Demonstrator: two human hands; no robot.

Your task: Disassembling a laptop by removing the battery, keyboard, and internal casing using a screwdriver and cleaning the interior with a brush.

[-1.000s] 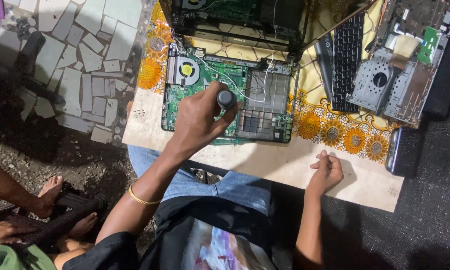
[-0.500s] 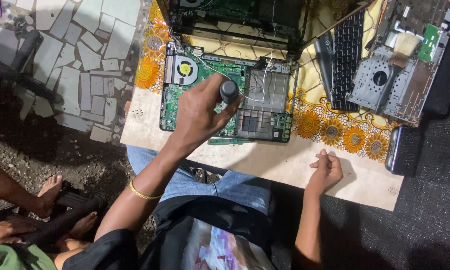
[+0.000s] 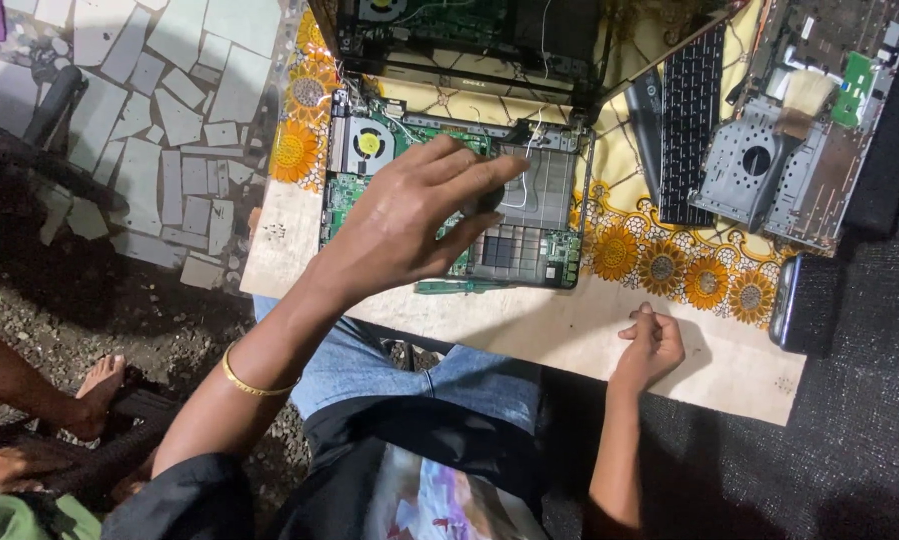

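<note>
Overhead, two hands (image 3: 410,225), one motherboard (image 3: 530,235)

**Surrounding Items on and around the Work Surface**

A black keyboard (image 3: 688,125) lies tilted at upper right, beside a grey laptop base shell (image 3: 800,160) with a round opening. A dark phone (image 3: 805,303) rests at the right edge. A yellow sunflower-print cloth (image 3: 670,265) covers the pale board (image 3: 570,335). Broken-tile paving (image 3: 160,110) fills the upper left. Another person's bare foot (image 3: 95,395) shows at lower left.
</note>
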